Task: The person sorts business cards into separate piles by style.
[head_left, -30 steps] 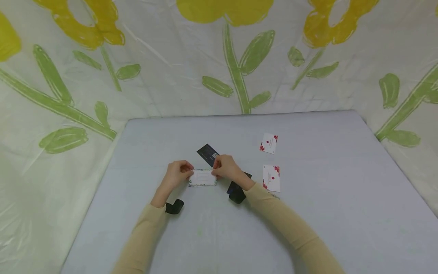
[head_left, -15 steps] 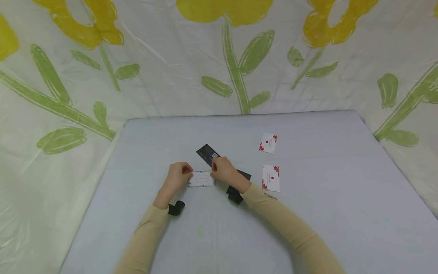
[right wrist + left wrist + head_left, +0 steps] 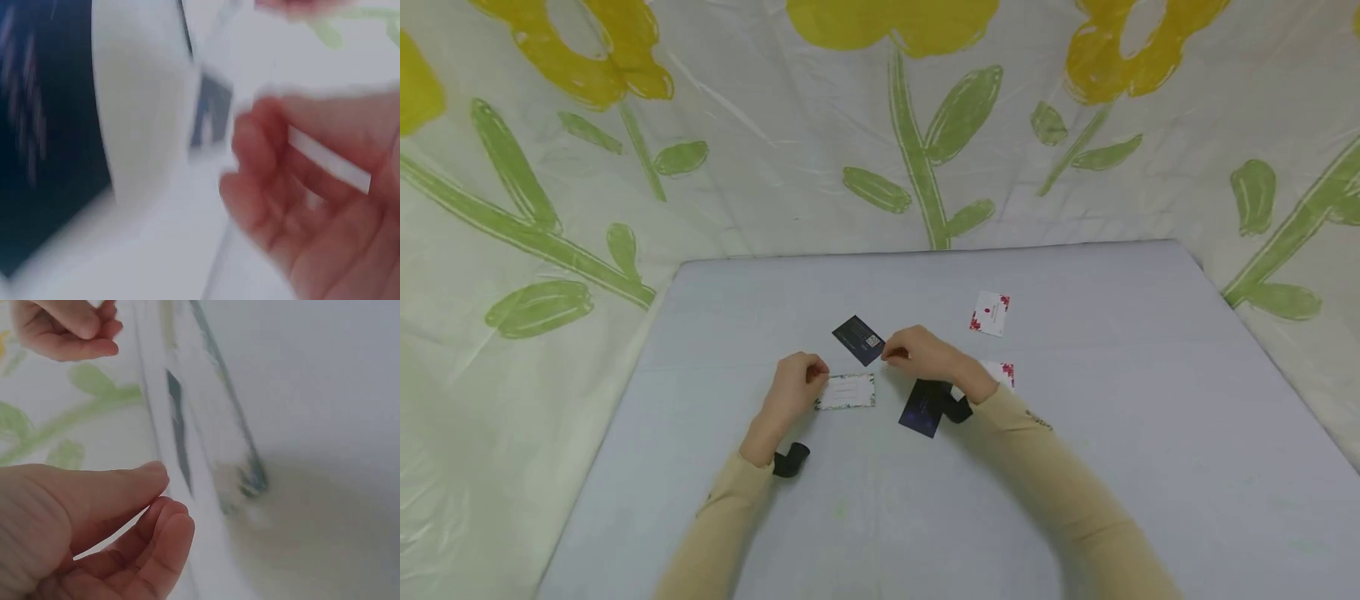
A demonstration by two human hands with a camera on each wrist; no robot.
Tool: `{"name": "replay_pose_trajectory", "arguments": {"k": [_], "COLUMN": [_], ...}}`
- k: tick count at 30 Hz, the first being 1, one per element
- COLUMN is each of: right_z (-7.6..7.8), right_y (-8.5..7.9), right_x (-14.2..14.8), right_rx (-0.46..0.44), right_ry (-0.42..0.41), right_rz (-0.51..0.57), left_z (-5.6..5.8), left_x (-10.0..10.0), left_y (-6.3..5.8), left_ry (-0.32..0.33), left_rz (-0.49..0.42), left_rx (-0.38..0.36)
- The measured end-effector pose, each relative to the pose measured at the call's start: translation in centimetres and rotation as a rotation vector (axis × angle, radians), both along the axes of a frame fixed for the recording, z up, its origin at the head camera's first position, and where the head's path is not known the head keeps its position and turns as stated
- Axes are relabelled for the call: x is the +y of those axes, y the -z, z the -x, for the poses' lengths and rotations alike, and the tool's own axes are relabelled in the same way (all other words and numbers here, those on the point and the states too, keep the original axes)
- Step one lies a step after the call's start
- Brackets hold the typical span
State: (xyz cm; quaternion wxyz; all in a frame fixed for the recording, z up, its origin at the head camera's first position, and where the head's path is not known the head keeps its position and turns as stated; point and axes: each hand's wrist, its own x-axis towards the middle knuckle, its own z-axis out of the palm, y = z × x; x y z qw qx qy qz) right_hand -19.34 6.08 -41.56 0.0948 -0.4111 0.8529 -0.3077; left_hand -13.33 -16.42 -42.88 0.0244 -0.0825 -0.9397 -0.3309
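My left hand (image 3: 792, 388) and right hand (image 3: 927, 353) curl loosely, empty; the flower-edged business card (image 3: 852, 390) lies on the tabletop (image 3: 865, 517) by my left, probably light and bendy, best pinched at its edges

In the head view, the left hand (image 3: 792, 386) covers an upper corner of the white rectangular card with a green leafy border (image 3: 848, 392), whose print is too small to read. The right hand (image 3: 927, 355) and its wrist hide most of the nearer white card with red floral corners (image 3: 1007, 374). The right wrist view blurs the flat dark blue card (image 3: 921, 412), cut off at left.
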Motion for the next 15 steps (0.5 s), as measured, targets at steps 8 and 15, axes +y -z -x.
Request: {"name": "replay_pose_trajectory", "arguments": {"k": [8,15], "right_z": [0.2,-0.2], "right_y": [-1.2,0.3], "right_x": [4.8,5.7], "right_rx": [-0.065,-0.029], "right_ry": [-0.089,-0.19], "right_rz": [-0.157,-0.254], "left_z": [-2.5,-4.7], "left_x": [5.9,10.6], "left_y": [-0.9,0.4], "left_ry": [0.136,0.156], "left_rz": [0.055,0.216], "left_rx": [-0.01,0.014]}}
